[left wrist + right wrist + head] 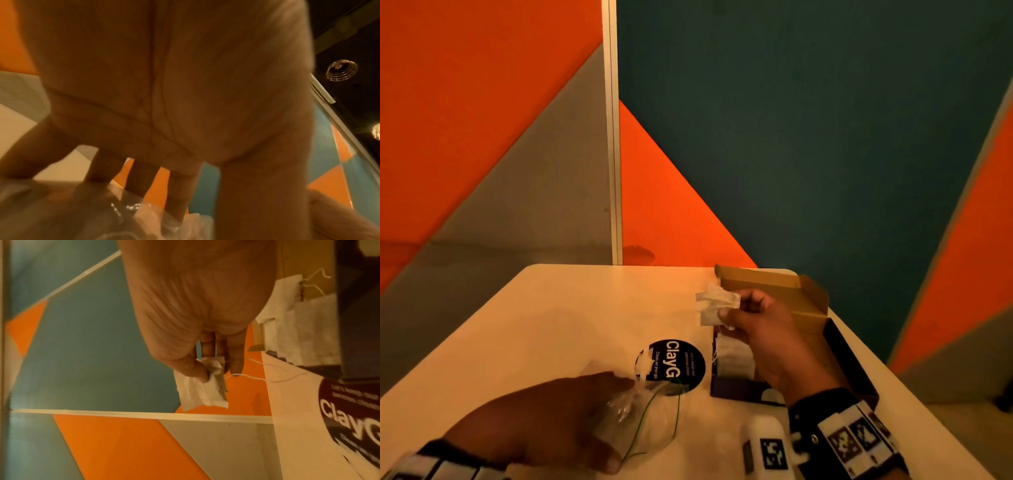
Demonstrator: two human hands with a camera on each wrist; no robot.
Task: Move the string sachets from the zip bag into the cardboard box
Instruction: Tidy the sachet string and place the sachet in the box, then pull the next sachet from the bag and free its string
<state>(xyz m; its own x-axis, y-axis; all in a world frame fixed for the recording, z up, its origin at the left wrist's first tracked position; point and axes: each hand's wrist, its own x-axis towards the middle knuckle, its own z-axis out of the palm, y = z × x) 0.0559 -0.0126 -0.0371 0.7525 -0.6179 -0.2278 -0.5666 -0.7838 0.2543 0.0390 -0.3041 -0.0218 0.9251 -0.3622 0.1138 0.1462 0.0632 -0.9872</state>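
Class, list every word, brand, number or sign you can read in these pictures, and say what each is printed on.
"ClayG": large white letters on the round black sticker on the table.
Smaller white lines on that sticker: too blurred to read.
Wrist markers: black-and-white code squares, no words.
Cardboard box: no print readable.

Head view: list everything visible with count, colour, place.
table: one, pale, under everything
cardboard box: one, dark outside, brown inside, lid open, table's right
sachets in box: several, white, standing in a row
held sachet: one or two, white, crumpled, raised beside the box lid
zip bag: one, clear, near left
sticker: one, black, round, table centre
marker device: one, white, near edge
wall panels: orange, teal, grey, behind
left hand: rests on zip bag
right hand: pinches held sachet
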